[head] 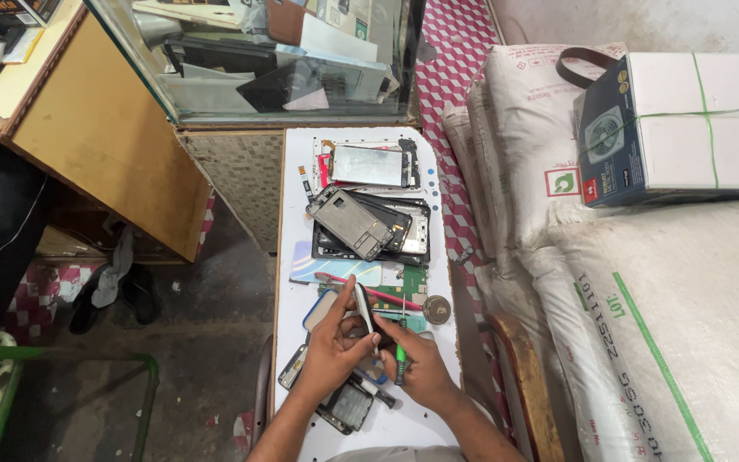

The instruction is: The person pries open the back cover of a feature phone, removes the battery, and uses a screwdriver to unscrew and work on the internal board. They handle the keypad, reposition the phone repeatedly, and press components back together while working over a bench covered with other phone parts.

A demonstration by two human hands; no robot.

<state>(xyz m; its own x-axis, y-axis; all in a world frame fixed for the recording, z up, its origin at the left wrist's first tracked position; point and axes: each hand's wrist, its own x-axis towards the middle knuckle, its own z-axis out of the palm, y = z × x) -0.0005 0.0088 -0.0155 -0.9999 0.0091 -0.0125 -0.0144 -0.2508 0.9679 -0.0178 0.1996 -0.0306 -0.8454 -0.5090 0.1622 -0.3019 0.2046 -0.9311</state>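
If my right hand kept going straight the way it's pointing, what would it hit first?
Probably the phone held on edge by the left hand; the right hand points up-left toward it, though depth is unclear.

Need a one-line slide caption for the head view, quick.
Left hand holds a phone on edge, right hand a green screwdriver, over a white table.

White woven sacks (643, 325) fill the right of the frame, with a strapped carton (682, 128) on top at upper right. A glass cabinet (284, 60) occupies the upper centre, and dark sandals (117, 295) lie at lower left.
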